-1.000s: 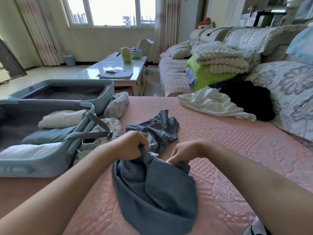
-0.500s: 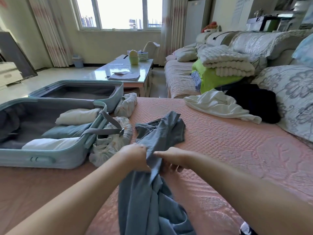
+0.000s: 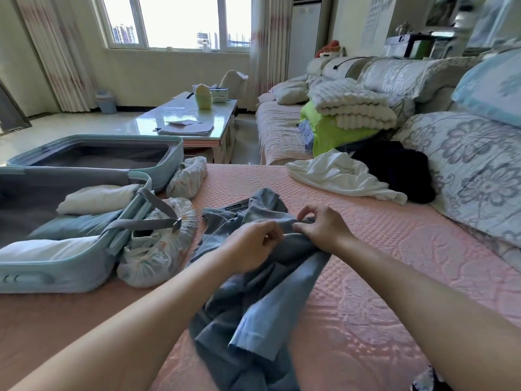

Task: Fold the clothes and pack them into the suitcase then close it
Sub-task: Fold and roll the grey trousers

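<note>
Grey-blue garment (image 3: 262,311) lies bunched on the pink bed cover (image 3: 394,249), centre frame, outside the suitcase (image 3: 56,275). R hand (image 3: 324,231) pinches its upper fold betw thumb + forefinger. L hand (image 3: 252,246) is just beside it, fingers curled round the same fold, gripping. Lower part of the garment trails toward the camera, crumpled, w/ a lighter panel on top. Suitcase is open at left on the bed, lid half lying flat behind it. Inside: white folded top (image 3: 95,197) at back, teal folded piece (image 3: 70,225) mid, white folded piece (image 3: 42,248) nearest. Grey strap (image 3: 158,221) w/ buckle hangs over the right rim onto a white bundle (image 3: 158,249). Unfolded white garment (image 3: 344,176) + black garment (image 3: 400,167) lie touching at far right, by the floral cushion (image 3: 465,165).
</note>
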Demonstrator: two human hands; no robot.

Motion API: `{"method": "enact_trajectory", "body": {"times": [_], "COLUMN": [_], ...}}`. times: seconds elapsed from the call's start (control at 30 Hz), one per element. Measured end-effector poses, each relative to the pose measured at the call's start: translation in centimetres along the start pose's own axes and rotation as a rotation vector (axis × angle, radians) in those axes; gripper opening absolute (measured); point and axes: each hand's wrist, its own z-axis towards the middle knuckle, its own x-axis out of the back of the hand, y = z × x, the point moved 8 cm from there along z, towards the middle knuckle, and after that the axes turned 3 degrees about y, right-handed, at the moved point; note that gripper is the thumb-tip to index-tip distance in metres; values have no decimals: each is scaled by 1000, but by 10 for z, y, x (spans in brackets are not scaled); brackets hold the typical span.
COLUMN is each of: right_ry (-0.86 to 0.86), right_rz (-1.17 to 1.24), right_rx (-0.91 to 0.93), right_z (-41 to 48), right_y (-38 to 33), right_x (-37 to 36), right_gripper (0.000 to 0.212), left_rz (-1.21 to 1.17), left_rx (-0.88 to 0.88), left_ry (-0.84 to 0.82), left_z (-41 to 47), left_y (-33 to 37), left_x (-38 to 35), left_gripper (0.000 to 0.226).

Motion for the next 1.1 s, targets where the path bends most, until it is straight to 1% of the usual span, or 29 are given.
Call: {"method": "enact_trajectory", "body": {"times": [0.03,0.07,0.13,0.2,0.27,0.33,0.37,0.4,0.43,0.47,0.5,0.53,0.57,0.6,0.63,0.67,0.7,0.77,0.8,0.87,0.9,0.93,0.97,1.0,1.03,1.1], "right_ry": [-35,-52,-44,-36,-56,-108,-141,-173,-207,-247,-289,-350,-433,-520,-591,-633,-645,-649,-690,-838,-892,-903,-862,-763,-625,-366], "right_rz": [-213,-428,-748,-961,-1103,-1214,-1251,-1245,-1181,-1064,-902,-731,-586,-494,-474,-499,-526,-524,-512,-481,-441,-384,-324,-280,-283,-382], "right_rx": [66,93,40,-39,-100,-115,-85,-29,42,115,184,219,212,188,179,188,210,221,200,121,69,15,-22,-32,-13,41], "right_z": [0,0,0,2,5,6,7,6,5,2,-2,-8,-14,-22,-28,-33,-35,-32,-30,-27,-24,-17,-6,11,30,66], "right_y": [5,13,35,58,80,92,94,93,89,82,72,63,57,53,51,48,45,40,40,44,47,49,51,51,50,52], "right_x": [7,15,36,55,65,62,55,45,34,22,10,-1,-13,-24,-34,-41,-46,-49,-52,-58,-59,-59,-56,-51,-44,-28], "right_gripper": [5,12,28,34,37,40,43,45,48,48,45,43,44,50,57,62,59,36,27,18,15,12,13,15,16,20], "left_rz": [43,93,180,235,280,319,349,389,438,476,479,444,387,347,324,305,277,244,237,173,113,55,48,90,140,167], "left_rx": [-25,-38,-55,-66,-41,8,28,52,80,103,114,110,96,82,73,73,86,103,117,205,266,313,313,276,248,254], "left_ry": [13,7,-40,-110,-203,-297,-336,-379,-435,-487,-519,-508,-475,-458,-467,-490,-537,-673,-754,-854,-853,-808,-707,-566,-415,-163], "left_z": [5,9,15,18,19,17,15,13,10,7,5,6,8,8,7,6,3,-3,-5,-5,0,8,23,42,61,89], "left_y": [2,6,9,8,0,-8,-13,-17,-23,-27,-30,-30,-30,-29,-28,-28,-29,-27,-27,-28,-31,-33,-37,-41,-46,-58], "left_x": [-3,-6,-17,-32,-49,-64,-70,-75,-80,-84,-87,-88,-86,-85,-85,-85,-86,-90,-92,-91,-88,-84,-76,-65,-53,-34], "left_gripper": [18,18,14,13,16,34,45,56,64,68,65,53,35,19,15,16,17,18,20,22,19,17,16,16,18,19]}}
